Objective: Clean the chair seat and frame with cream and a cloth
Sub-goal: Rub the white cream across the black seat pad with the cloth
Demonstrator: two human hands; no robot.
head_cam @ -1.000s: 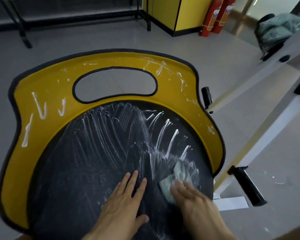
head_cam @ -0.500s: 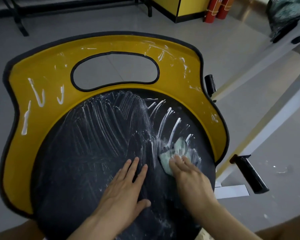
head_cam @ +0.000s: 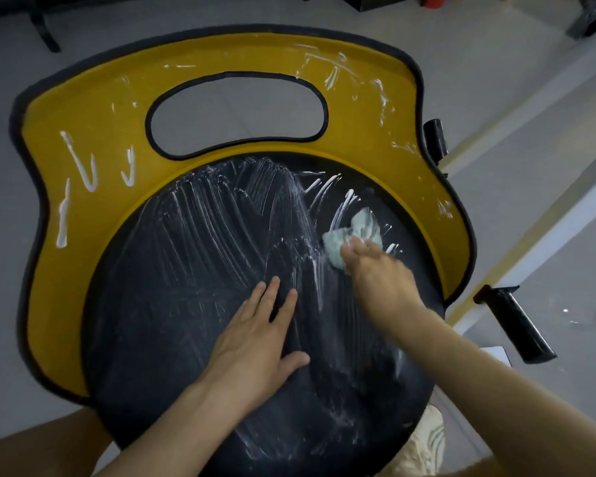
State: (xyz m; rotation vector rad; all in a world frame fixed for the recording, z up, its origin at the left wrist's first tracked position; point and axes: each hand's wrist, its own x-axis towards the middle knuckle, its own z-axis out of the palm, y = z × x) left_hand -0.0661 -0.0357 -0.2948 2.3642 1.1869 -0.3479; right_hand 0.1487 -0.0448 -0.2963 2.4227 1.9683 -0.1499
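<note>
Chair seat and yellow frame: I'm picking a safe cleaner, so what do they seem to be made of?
Seat: probably matte black vinyl or faux leather over padding. The cream sits on top in streaks instead of soaking in, and the surface creases softly.
Frame: looks like hard, glossy yellow plastic with a black edge trim. It shows a sheen, and the cream lines on it are unabsorbed.

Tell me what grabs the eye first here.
The bright yellow frame curving round the black seat stands out, with thick white cream lines unwiped on its left side. On the seat's right, the right hand presses a pale cloth into smeared cream streaks. The left hand lies flat near the seat's middle.
</note>
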